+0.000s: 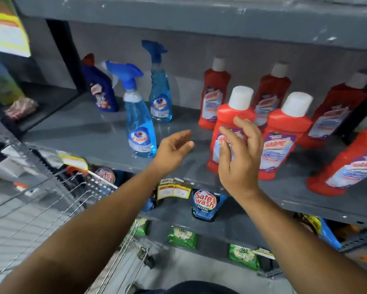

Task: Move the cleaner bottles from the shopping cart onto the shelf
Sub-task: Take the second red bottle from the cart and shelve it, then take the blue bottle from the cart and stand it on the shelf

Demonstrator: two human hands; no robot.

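Several red cleaner bottles with white caps stand on the grey shelf; the nearest one is at the front middle. My right hand hovers just in front of its label, fingers spread, holding nothing. My left hand is open over the shelf's front edge, between that red bottle and a blue spray bottle. A second blue spray bottle and a dark blue bottle stand further back. The wire shopping cart is at the lower left; its contents are blurred.
Below the shelf a blue Safe wash pouch and green packets sit on lower shelves. Yellow price tags hang on the shelf edge. Another shelf board runs overhead. A dark upright post bounds the shelf on the left.
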